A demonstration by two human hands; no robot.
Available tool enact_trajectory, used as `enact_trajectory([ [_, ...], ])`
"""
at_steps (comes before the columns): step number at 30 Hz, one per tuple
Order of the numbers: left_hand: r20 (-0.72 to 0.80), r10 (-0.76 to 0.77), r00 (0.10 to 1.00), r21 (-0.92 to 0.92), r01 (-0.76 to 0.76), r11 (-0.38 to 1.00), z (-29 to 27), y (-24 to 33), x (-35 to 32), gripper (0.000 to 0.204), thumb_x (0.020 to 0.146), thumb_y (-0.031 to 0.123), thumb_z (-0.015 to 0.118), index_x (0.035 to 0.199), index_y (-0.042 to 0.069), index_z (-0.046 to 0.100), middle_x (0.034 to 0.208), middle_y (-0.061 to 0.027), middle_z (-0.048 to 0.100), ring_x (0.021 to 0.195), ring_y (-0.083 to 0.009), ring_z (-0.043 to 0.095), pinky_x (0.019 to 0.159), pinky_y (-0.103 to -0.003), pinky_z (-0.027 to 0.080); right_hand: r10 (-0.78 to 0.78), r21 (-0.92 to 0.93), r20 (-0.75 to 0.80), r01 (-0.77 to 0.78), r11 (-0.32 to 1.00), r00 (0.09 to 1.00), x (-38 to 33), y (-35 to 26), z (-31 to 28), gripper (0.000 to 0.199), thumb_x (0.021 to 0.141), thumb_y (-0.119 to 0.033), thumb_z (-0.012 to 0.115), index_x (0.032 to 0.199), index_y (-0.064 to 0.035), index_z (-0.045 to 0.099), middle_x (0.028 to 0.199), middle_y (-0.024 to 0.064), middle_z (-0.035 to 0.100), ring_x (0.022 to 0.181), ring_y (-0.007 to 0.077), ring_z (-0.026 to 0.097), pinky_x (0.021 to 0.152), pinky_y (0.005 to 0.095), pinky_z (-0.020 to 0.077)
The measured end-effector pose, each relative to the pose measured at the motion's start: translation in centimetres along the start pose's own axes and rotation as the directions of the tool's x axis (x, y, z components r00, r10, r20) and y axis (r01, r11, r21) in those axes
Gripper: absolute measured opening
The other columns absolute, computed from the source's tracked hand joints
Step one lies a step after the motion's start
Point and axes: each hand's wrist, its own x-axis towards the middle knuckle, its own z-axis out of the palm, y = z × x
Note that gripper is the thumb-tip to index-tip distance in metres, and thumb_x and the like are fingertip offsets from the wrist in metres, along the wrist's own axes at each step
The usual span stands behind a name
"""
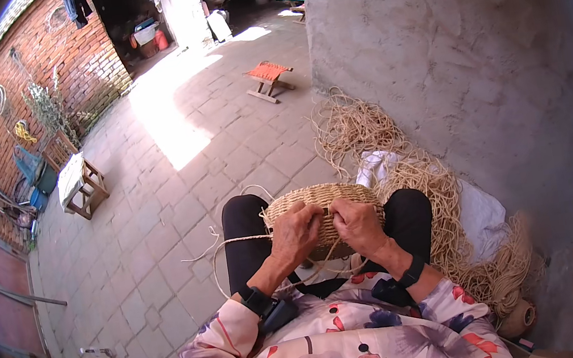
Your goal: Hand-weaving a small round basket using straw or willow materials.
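Note:
A woven straw basket (322,194) rests across my lap between my knees, tilted so that its braided side faces up. My left hand (297,232) is closed on the near edge of the basket, thumb and fingers pressed together. Close beside it, my right hand (359,224) also grips that edge with bent fingers. What lies between the fingertips is too small to make out. A pale straw cord (245,239) runs out to the left by my left hand, and another length loops below the hands over my lap.
Heaps of loose straw cord (431,191) lie to my right along the grey wall (444,47), with white cloth (481,217) among them. An orange-topped folding stool (270,71) stands ahead on the paving. A wooden chair (85,192) is at the left, near the brick wall (76,62).

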Motion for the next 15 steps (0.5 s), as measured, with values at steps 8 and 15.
enact_trajectory([
  [8, 0.055, 0.046, 0.997, 0.086, -0.051, 0.995, -0.4, 0.3, 0.2, 0.01, 0.088, 0.013, 0.064, 0.093, 0.007, 0.07, 0.08, -0.0138, 0.059, 0.073, -0.0345, 0.063, 0.066, -0.045, 0.052, 0.277, 0.152, -0.052, -0.266, 0.952, 0.96, -0.4, 0.0, 2.0, 0.012, 0.084, 0.001, 0.055, 0.095, -0.0032, 0.059, 0.078, 0.0198, 0.066, 0.075, 0.0399, 0.067, 0.068, 0.0476, 0.0515],
  [15, 0.119, 0.11, 0.987, 0.154, -0.128, 0.98, -0.7, 0.3, 0.6, 0.014, 0.088, 0.011, 0.062, 0.099, 0.006, 0.069, 0.079, -0.015, 0.06, 0.072, -0.0351, 0.063, 0.064, -0.045, 0.051, 0.347, 0.32, -0.183, -0.278, 0.906, 0.92, -0.1, 0.8, 3.5, 0.016, 0.084, 0.004, 0.051, 0.098, -0.0015, 0.059, 0.078, 0.0143, 0.067, 0.062, 0.0251, 0.066, 0.056, 0.0395, 0.0521],
])
